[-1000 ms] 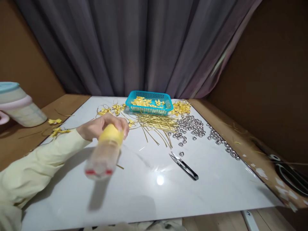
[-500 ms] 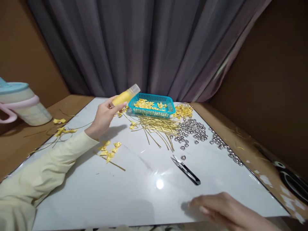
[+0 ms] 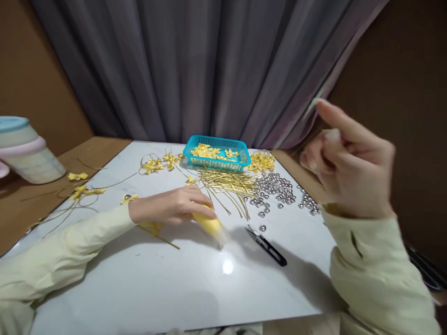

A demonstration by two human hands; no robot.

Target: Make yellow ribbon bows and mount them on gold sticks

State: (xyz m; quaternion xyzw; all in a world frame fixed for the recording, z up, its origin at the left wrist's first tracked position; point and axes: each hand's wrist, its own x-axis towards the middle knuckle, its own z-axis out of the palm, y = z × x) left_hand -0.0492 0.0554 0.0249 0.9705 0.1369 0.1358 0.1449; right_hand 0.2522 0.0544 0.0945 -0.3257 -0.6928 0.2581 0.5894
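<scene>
Yellow btl [image 3: 208, 223] | L hand [image 3: 185, 204]: grip round it | R hand [image 3: 363, 163]: curled, can't tell grip

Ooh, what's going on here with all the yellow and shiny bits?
Someone's left hand is holding a yellow bottle, tilted with its clear end down towards the white table. The right hand is up in the air, too blurry to tell whether it holds anything. Yellow bows lie in and around a blue basket, with gold strips, silvery beads and black snips nearer the person.
</scene>
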